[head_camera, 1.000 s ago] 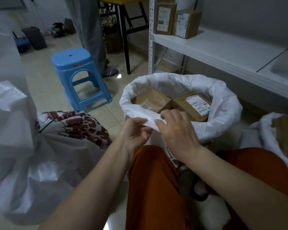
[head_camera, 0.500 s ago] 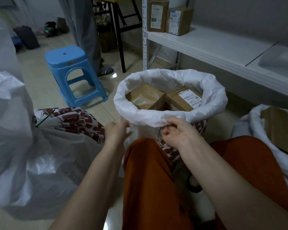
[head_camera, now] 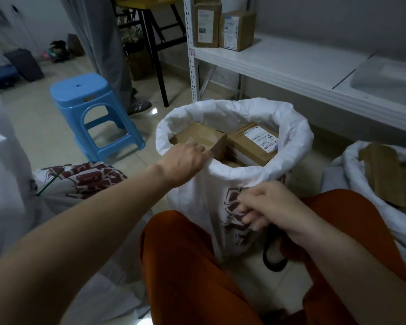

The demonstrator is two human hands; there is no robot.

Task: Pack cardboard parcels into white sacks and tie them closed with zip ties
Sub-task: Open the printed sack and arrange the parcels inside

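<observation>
Standing at centre frame between the knees: white sack (head_camera: 223, 221), rim rolled down, printed front — loaded with cardboard parcels (head_camera: 249, 144) near the brim. Left hand (head_camera: 185, 158) at the near-left rim, fingers curled over the edge; grip cannot be told for certain. Right hand (head_camera: 265, 207) pinches the sack's front cloth below the roll. Handling, by judgement: thin, soft, slippery cloth; heavy contents — take hold at the rolled rim.

Blue stool (head_camera: 89, 111) on tiled floor (head_camera: 33, 130), white shelving (head_camera: 291, 69)
</observation>
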